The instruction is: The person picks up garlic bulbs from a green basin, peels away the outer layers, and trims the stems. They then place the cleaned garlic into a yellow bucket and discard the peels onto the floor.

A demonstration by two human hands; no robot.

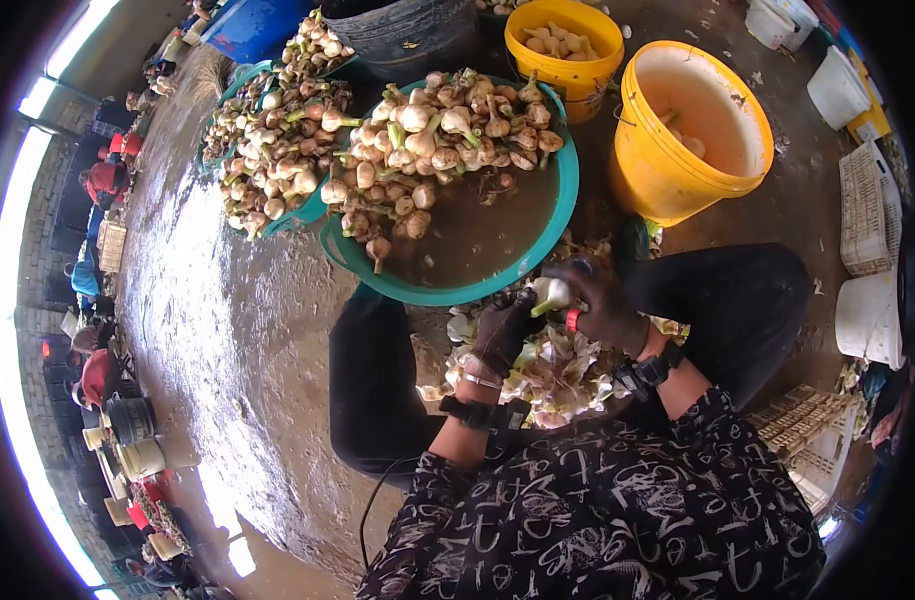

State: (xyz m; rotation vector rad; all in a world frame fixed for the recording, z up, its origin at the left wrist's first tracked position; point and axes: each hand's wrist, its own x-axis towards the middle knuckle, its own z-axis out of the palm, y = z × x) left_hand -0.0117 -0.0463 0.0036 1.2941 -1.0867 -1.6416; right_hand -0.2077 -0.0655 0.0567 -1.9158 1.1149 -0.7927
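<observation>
My left hand [506, 335], in a dark glove, is closed at the stem side of a whitish garlic bulb [552, 293]. My right hand [600, 305], gloved too, curls against the bulb's other side. A red-ended tool [574, 319] pokes out of the right fist; the rest of it is hidden by the fingers. Under both hands, between my legs, lies a pile of garlic peelings [558, 375]. Just beyond them is a teal tub [458, 293] heaped with unpeeled garlic bulbs [428, 130].
A yellow bucket [648, 185] with a few pale bulbs stands front right, and another yellow bucket [568, 80] holds more. More garlic [278, 170] fills a basin at left. Crates [868, 210] line the right side. Several people work along the left wall; the floor [268, 330] is wet.
</observation>
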